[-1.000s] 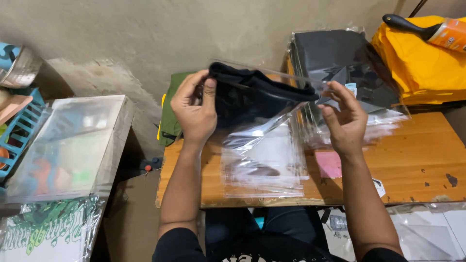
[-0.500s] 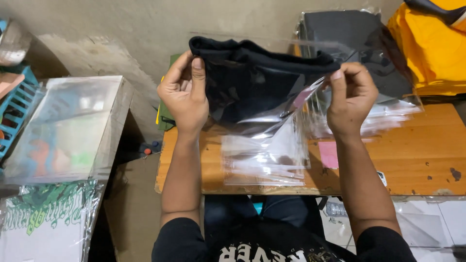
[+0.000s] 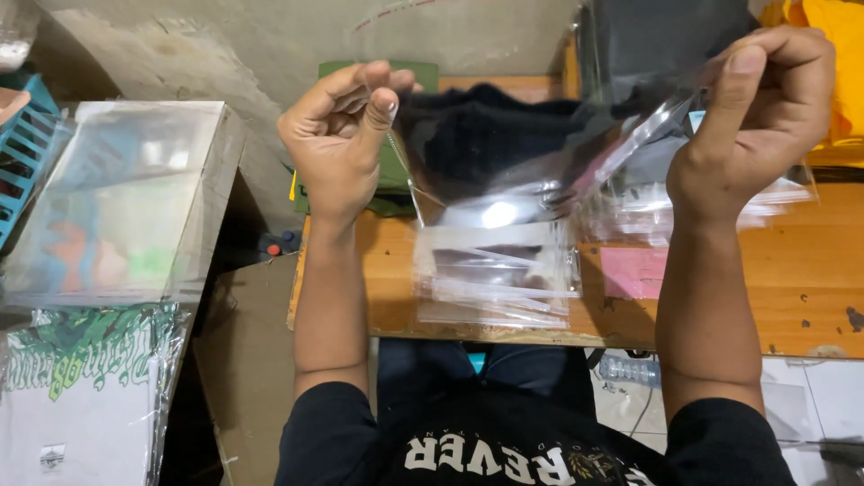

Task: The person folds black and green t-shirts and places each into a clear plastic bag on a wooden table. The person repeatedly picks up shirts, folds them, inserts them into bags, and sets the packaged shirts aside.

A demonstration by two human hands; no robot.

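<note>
Head view, near to far. Closest in, just below and between the two wrists: a stack of empty clear bags [image 3: 497,279] lying flat on the wooden table [image 3: 792,270], pink paper [image 3: 634,270] beside it under the right forearm. Left hand [image 3: 340,144] raised, thumb and fingers pinched tight on one top corner of a clear plastic bag [image 3: 504,193]. Right hand [image 3: 751,117] up too, fisted around the other corner. Stretched between them, bag hanging over the table with a folded black shirt [image 3: 486,135] inside. Past the left hand, green cloth [image 3: 378,175]; behind the right, yellow fabric [image 3: 832,63].
</note>
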